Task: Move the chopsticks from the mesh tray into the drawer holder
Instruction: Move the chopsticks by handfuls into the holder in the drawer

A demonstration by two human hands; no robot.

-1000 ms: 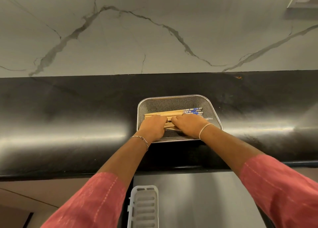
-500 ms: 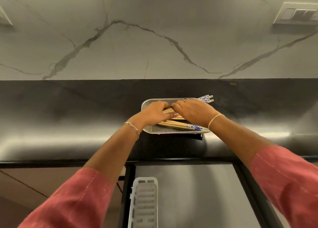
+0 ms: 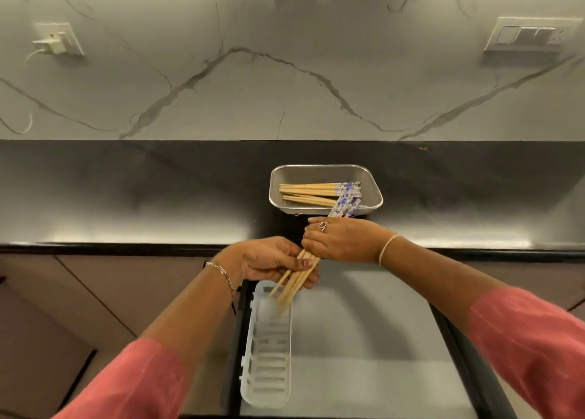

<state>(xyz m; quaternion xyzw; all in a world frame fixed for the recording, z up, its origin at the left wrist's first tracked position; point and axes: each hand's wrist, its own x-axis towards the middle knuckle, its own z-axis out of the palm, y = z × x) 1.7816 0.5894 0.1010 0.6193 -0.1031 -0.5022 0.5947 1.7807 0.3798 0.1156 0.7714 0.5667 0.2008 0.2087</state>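
A bundle of wooden chopsticks (image 3: 296, 284) with blue-patterned tops is held slanted by both hands. My left hand (image 3: 269, 262) grips its lower part, and my right hand (image 3: 343, 240) grips it higher up. The bare tips hang just over the far end of the white slotted drawer holder (image 3: 267, 349). Several more chopsticks (image 3: 311, 192) lie in the mesh tray (image 3: 373, 189) on the black counter, beyond my hands.
The open drawer (image 3: 364, 339) has a grey floor and black sides, with the holder along its left side. Wall sockets (image 3: 58, 40) and switches (image 3: 531, 35) sit on the marble backsplash. The black counter (image 3: 142, 197) runs wide on both sides of the tray.
Both hands lifted a bundle of chopsticks out of the tray and brought it toward me, down over the drawer holder. The view tilted down, showing more of the drawer.
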